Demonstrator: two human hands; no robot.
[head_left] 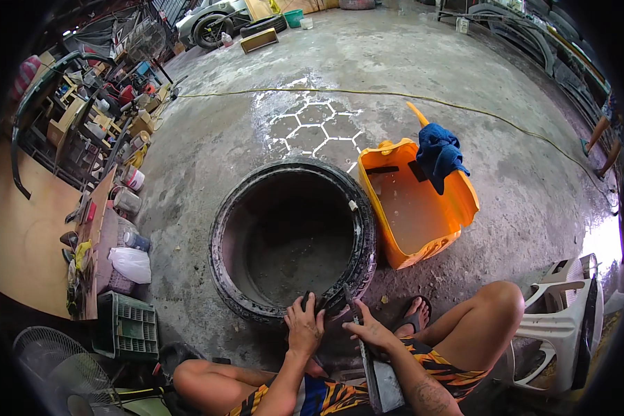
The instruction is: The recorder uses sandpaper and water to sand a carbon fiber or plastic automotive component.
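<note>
A large black tyre lies flat on the floor before me, its upper rim wet and scuffed, with a small white bit on it. At its near edge my left hand is closed, with something small and dark between the fingers that I cannot make out. Just right of it my right hand grips a long, dark grey strip, which runs from the tyre's edge down toward my lap. Beyond, on the right, stands a cut-open orange plastic container holding cloudy water. A blue cloth hangs over its rim.
White hexagon lines mark the wet floor beyond the tyre, and a yellow hose crosses behind. A green crate and a fan stand left, white plastic chairs right. Cluttered shelves line the left.
</note>
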